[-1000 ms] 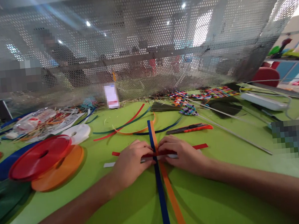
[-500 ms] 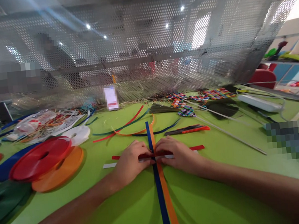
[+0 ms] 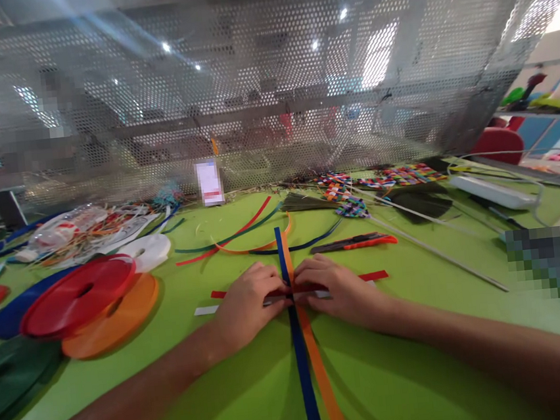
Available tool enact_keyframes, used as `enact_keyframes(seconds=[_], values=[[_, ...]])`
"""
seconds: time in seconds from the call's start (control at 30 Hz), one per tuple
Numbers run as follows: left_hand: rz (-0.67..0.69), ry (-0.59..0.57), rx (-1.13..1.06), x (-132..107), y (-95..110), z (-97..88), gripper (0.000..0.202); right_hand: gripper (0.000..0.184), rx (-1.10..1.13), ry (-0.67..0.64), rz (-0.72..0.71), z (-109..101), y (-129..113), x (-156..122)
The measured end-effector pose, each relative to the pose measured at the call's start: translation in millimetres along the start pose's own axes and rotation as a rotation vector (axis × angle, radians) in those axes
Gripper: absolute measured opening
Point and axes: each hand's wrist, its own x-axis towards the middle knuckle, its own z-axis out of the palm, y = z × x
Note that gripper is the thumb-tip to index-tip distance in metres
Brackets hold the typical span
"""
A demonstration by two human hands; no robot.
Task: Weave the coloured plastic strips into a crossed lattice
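My left hand (image 3: 252,302) and my right hand (image 3: 335,290) meet over a crossing of flat ribbon-like strips, fingertips nearly touching. A blue strip (image 3: 302,366) and an orange strip (image 3: 320,364) run lengthwise side by side, spreading apart toward me. A red strip (image 3: 376,275) and a white strip (image 3: 205,310) run crosswise beneath my hands. My left fingers pinch the crossing at the blue strip's side. My right fingers press closed at the orange strip's side. The crossing itself is mostly hidden by my fingertips.
Rolls of strip lie at left: red (image 3: 80,295), orange (image 3: 117,321), green (image 3: 16,377) and white (image 3: 151,250). A utility knife (image 3: 355,242) and loose curved strips (image 3: 242,230) lie beyond my hands. A thin stick (image 3: 442,250) and a power strip (image 3: 491,191) are at right.
Both hands stay at the crossing with almost the same grip. The near end of the orange strip has swung slightly right, away from the blue one.
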Motion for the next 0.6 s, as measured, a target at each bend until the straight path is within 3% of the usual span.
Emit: enact_keyframes(seconds=[0.33,0.6], values=[[0.140,-0.035,0.219,-3,4,-0.9,0.011,0.021,0.012,-0.001,-0.049,-2,2,-1],[0.060,-0.061,0.072,-3,9,-8.6,0.018,0.021,0.018,0.024,-0.042,1,3,-3]])
